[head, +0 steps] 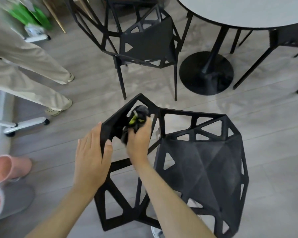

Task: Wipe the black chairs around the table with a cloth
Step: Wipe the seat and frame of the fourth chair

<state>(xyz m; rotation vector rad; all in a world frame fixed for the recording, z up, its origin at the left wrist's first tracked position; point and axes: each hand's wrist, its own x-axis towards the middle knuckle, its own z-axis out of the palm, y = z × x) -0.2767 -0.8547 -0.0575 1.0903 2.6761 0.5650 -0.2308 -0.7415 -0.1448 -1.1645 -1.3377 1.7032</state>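
Black and full of triangular cut-outs, the near chair (201,162) fills the lower middle of the view, its seat to the right and its angular back frame rising to the left. The left hand (91,157) rests on the outer edge of that back frame, fingers (95,133) fairly straight along the outside and the thumb hooked over the edge, so it steadies the frame with a loose hold. The right hand (138,143) reaches through the frame beside it with its fingers curled around a bunched cloth (138,117), dark grey with a yellow-green patch, pressed against the inner side of the upper frame bars. The cloth is blurred, so its folds cannot be told apart.

A second black chair (144,43) of the same pattern stands beyond, its seat turned toward the round tabletop (248,11) at the upper right, which is pale grey with a dark rim and sits on a black post with a round base (206,73). Part of a third chair (282,38) shows under the tabletop's right edge. On the grey plank floor (93,79) at the left stand another person's legs (24,69) in beige trousers and pale shoes. A pink bin (9,169) stands at the lower left, and a white wheeled stand foot (26,124) lies above it.
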